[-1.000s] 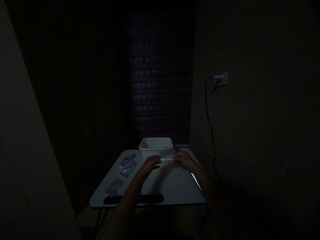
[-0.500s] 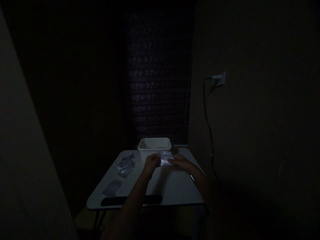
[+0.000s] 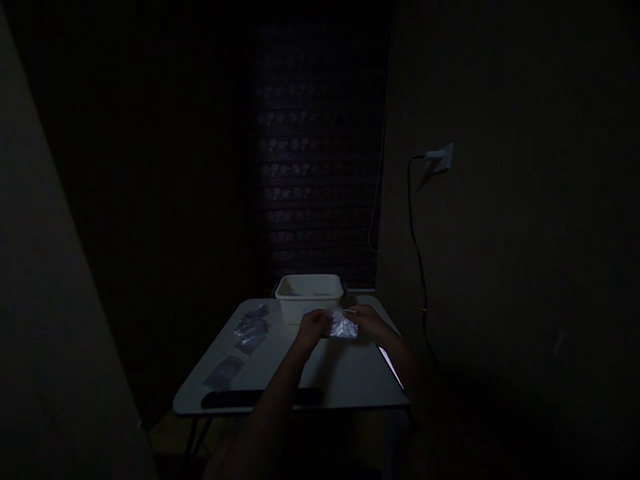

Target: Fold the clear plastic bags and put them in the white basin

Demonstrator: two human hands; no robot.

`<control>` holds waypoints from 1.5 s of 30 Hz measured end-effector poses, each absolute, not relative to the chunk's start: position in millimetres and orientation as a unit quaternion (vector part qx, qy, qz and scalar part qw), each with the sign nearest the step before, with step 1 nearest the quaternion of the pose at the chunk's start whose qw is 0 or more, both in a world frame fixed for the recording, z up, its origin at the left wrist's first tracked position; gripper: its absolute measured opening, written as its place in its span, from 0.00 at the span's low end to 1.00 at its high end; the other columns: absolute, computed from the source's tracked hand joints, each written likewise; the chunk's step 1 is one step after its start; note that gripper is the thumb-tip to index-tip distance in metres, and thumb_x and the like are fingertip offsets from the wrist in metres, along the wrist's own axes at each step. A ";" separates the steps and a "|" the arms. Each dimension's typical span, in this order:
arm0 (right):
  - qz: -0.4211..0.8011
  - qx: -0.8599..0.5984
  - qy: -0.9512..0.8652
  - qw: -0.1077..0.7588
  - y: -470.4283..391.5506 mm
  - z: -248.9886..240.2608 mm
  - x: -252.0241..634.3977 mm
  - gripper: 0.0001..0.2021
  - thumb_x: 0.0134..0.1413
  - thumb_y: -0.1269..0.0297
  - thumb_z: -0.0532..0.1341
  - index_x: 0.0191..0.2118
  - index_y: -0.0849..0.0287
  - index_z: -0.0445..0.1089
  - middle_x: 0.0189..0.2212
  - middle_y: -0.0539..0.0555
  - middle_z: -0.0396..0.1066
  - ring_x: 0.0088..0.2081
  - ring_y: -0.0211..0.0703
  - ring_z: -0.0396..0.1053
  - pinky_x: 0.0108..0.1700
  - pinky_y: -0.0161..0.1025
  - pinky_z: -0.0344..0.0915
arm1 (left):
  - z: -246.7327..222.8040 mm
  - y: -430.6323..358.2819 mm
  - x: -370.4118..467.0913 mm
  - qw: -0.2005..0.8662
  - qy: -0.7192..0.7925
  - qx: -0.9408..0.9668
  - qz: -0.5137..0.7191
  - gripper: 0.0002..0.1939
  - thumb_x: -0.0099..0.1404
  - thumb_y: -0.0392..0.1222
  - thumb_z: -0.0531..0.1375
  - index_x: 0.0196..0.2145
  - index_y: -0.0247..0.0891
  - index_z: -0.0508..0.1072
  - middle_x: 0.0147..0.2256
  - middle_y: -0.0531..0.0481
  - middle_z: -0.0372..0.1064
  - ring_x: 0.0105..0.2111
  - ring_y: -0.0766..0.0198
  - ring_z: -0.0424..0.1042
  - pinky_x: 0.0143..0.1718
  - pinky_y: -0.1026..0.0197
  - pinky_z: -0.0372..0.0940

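Between my two hands, above the far half of the white table (image 3: 345, 383), is a small clear plastic bag (image 3: 343, 325) that catches the light. My left hand (image 3: 313, 325) pinches its left edge. At its upper right side, my right hand (image 3: 365, 319) grips it with the fingers closed. What the bag holds, if anything, is too dim to make out. Just behind the hands stands a cream plastic tub (image 3: 303, 310). More clear plastic bags (image 3: 251, 330) lie in a loose pile on the table's left side, with another flat bag (image 3: 223, 373) nearer me.
A dark strip (image 3: 235, 399) runs along the table's near edge. By the right edge, partly behind my forearm, lies a lit screen-like thing (image 3: 391, 367). A black cord (image 3: 417, 247) hangs from a wall socket (image 3: 440, 158) on the right. The room is very dark.
Both hands have shifted slightly right with the bag, which now sits a little lower and tilts differently. My right arm has moved, showing more of the bright strip at the table's right edge.
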State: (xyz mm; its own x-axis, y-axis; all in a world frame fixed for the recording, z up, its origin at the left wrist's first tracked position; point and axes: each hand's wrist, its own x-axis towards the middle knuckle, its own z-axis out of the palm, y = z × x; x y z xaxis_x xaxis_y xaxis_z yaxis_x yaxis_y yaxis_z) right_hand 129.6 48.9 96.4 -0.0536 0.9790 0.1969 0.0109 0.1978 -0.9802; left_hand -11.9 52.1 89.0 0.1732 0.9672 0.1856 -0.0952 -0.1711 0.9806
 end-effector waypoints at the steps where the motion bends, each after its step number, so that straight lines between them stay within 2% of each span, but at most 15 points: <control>1: 0.446 -0.446 -0.560 0.538 51.8 94.5 129.0 0.12 0.23 0.58 0.60 0.17 0.63 0.64 0.12 0.46 0.60 0.16 0.31 0.57 0.21 0.31 0.52 | 87.8 53.2 -12.2 0.511 0.385 0.571 0.514 0.07 0.42 0.38 0.54 0.20 0.32 0.65 0.17 0.54 0.60 0.16 0.72 0.60 0.17 0.68 0.56; 4: 0.429 -0.461 -0.564 0.534 56.6 92.4 125.6 0.12 0.22 0.58 0.60 0.16 0.63 0.63 0.12 0.47 0.61 0.17 0.33 0.58 0.21 0.32 0.53 | 84.2 58.6 -14.3 0.484 0.388 0.577 0.532 0.07 0.42 0.39 0.54 0.21 0.32 0.65 0.17 0.54 0.61 0.17 0.72 0.60 0.17 0.68 0.55; 9: 0.413 -0.453 -0.596 0.520 55.0 96.6 117.1 0.16 0.24 0.58 0.60 0.25 0.63 0.66 0.21 0.51 0.66 0.25 0.38 0.62 0.27 0.35 0.56 | 81.6 63.9 -18.5 0.439 0.397 0.592 0.548 0.04 0.41 0.34 0.53 0.18 0.32 0.65 0.15 0.55 0.60 0.16 0.73 0.59 0.18 0.69 0.55; 12: 0.405 -0.448 -0.616 0.506 56.3 97.2 113.4 0.16 0.25 0.58 0.59 0.26 0.62 0.67 0.23 0.52 0.66 0.27 0.40 0.63 0.29 0.36 0.57 | 83.1 62.1 -21.5 0.425 0.401 0.603 0.542 0.03 0.41 0.33 0.52 0.17 0.32 0.65 0.16 0.54 0.61 0.17 0.72 0.60 0.19 0.69 0.56; 23: 0.432 -0.445 -0.638 0.456 58.2 94.1 110.5 0.14 0.24 0.61 0.61 0.24 0.63 0.66 0.21 0.51 0.66 0.26 0.38 0.63 0.30 0.37 0.57 | 88.1 57.3 -40.1 0.411 0.407 0.626 0.522 0.08 0.39 0.28 0.50 0.19 0.33 0.66 0.17 0.54 0.63 0.18 0.71 0.61 0.21 0.68 0.56; 28: 0.416 -0.438 -0.659 0.449 57.8 95.5 111.1 0.14 0.26 0.62 0.60 0.25 0.64 0.66 0.23 0.53 0.66 0.28 0.39 0.63 0.32 0.38 0.57 | 88.9 58.8 -53.0 0.364 0.440 0.637 0.518 0.09 0.38 0.27 0.50 0.20 0.33 0.66 0.19 0.53 0.64 0.20 0.70 0.62 0.22 0.68 0.56; 32: 0.412 -0.452 -0.638 0.468 63.3 88.3 112.4 0.18 0.26 0.64 0.60 0.31 0.64 0.64 0.27 0.54 0.65 0.30 0.39 0.62 0.33 0.38 0.58 | 87.0 58.9 -62.9 0.321 0.461 0.673 0.482 0.05 0.41 0.30 0.50 0.17 0.33 0.64 0.16 0.54 0.62 0.18 0.70 0.61 0.20 0.68 0.55; 36: 0.409 -0.449 -0.624 0.491 65.7 85.2 106.5 0.25 0.23 0.66 0.62 0.37 0.61 0.61 0.33 0.55 0.63 0.35 0.39 0.61 0.34 0.37 0.58 | 86.3 57.2 -63.3 0.297 0.466 0.705 0.445 0.05 0.41 0.30 0.51 0.17 0.34 0.64 0.16 0.55 0.62 0.18 0.70 0.61 0.21 0.68 0.55; 39: 0.430 -0.438 -0.646 0.454 63.8 88.4 100.7 0.21 0.26 0.65 0.61 0.35 0.62 0.63 0.29 0.53 0.65 0.32 0.39 0.62 0.34 0.37 0.58 | 87.7 55.5 -57.6 0.278 0.468 0.719 0.432 0.06 0.40 0.30 0.51 0.18 0.35 0.65 0.17 0.54 0.63 0.19 0.70 0.61 0.22 0.68 0.55; 45: 0.415 -0.446 -0.700 0.373 62.6 88.3 108.9 0.10 0.26 0.65 0.60 0.23 0.62 0.67 0.20 0.50 0.66 0.26 0.38 0.62 0.30 0.35 0.57 | 88.2 54.4 -46.2 0.248 0.463 0.734 0.430 0.06 0.40 0.30 0.52 0.19 0.35 0.66 0.18 0.55 0.63 0.21 0.69 0.61 0.23 0.68 0.56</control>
